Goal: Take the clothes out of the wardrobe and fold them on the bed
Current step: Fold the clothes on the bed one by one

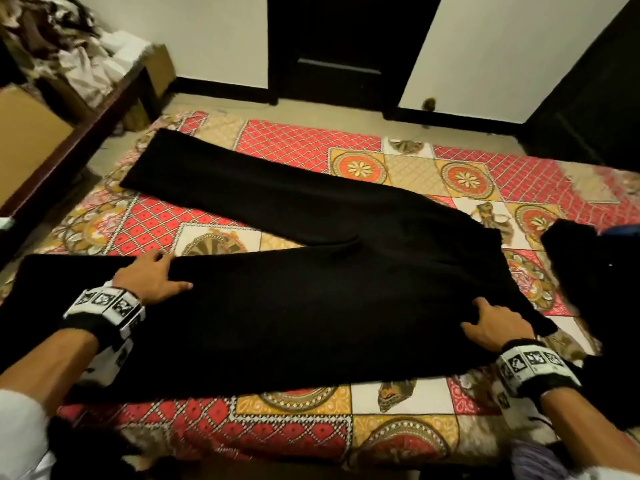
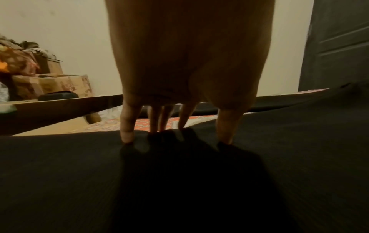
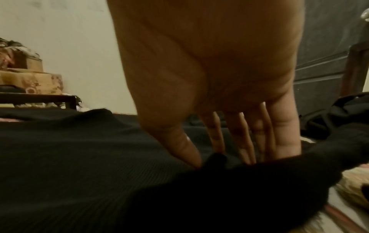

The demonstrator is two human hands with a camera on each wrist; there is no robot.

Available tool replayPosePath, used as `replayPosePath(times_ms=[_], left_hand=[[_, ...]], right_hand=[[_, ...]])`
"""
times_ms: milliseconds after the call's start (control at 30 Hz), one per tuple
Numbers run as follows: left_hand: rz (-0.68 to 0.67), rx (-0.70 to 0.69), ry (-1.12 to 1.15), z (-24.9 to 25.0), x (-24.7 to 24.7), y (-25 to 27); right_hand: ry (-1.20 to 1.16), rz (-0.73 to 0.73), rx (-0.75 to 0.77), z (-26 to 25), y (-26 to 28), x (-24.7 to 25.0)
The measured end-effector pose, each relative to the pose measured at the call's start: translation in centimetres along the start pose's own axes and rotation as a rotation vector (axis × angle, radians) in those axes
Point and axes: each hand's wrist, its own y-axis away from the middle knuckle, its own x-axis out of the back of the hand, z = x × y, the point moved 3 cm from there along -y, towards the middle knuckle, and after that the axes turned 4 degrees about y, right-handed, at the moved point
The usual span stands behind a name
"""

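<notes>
Black trousers (image 1: 311, 271) lie spread on the bed (image 1: 298, 427) — left hand (image 1: 152, 278) flat, fingers straight; right hand (image 1: 498, 327) pinches the waist. No readable writing.

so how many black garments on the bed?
2. The black trousers lie spread across the bed, both hands on the near leg: left hand, right hand. A second black garment sits at the right edge, partly cut off; more may be hidden.
</notes>
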Motion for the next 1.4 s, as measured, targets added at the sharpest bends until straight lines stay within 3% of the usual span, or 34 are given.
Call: replayPosePath(times_ms=[67,133,200,267,367,433,533,667,900,1000,1133,1300,1400], left_hand=[[0.092,-0.156,-0.077,3.6,0.2,0.4],[0.151,-0.436,-0.054,8.9,-0.3,1.3],[0.116,-0.643,-0.008,14.3,-1.3,2.2],[0.051,-0.727,0.008,19.6,-2.2,2.3],[0.045,-0.741,0.044,26.1,-2.4,1.1],[0.105,-0.730,0.127,29.2,-1.5,-0.1],[0.165,-0.697,0.166,32.2,-0.8,-1.5],[0.166,-0.757,-0.121,34.7,-3.5,-1.1],[0.155,-0.611,-0.169,35.6,-5.7,-1.3],[0.145,-0.600,-0.162,36.1,-5.3,-1.3],[0.137,-0.578,-0.136,36.2,-5.5,-1.1],[0.133,-0.583,-0.090,35.9,-6.3,-0.8],[0.122,-0.578,-0.082,35.9,-6.2,-0.8]], right_hand=[[-0.014,0.085,0.029,0.9,-1.7,1.1],[-0.023,0.137,0.061,1.1,-3.3,1.7],[0.028,0.078,0.063,0.8,-4.7,2.1],[0.043,0.091,0.031,0.4,-5.7,3.4],[-0.047,0.344,0.030,-0.3,-7.6,7.4],[-0.120,0.442,0.116,-1.1,-9.3,9.8],[-0.155,0.435,0.201,-2.2,-12.9,12.0],[-0.133,0.346,0.201,-3.4,-18.4,12.8],[-0.196,0.238,0.163,-6.8,-25.3,11.2],[-0.293,0.204,0.127,-7.4,-26.3,10.3],[-0.492,0.265,0.085,-6.5,-27.2,9.8],[-0.313,0.215,0.058,-6.7,-26.7,9.8],[-0.312,0.401,0.062,-6.9,-25.4,10.7]])
